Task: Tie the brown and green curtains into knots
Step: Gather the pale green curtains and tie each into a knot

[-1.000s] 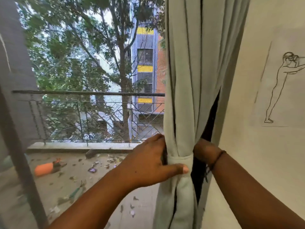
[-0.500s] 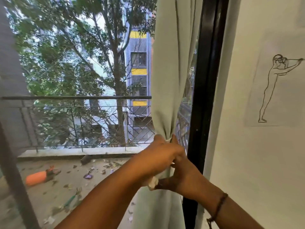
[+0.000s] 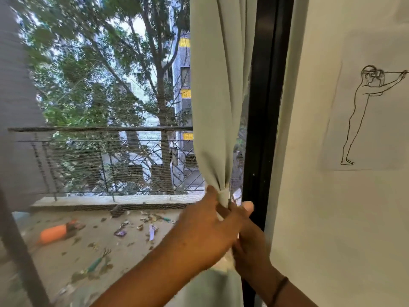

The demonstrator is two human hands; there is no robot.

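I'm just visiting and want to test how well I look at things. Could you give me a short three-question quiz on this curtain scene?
1. True or false: both hands are on the green curtain.
2. Which wrist wears a dark band? A) left B) right C) neither
3. Fill in: the sheet on the wall at the right shows a line drawing of a standing ____.

Key
1. True: the left hand and the right hand both close on the gathered cloth just below its pinch point.
2. B: the band is on the right wrist.
3. Figure: the drawing shows it with arms stretched out.
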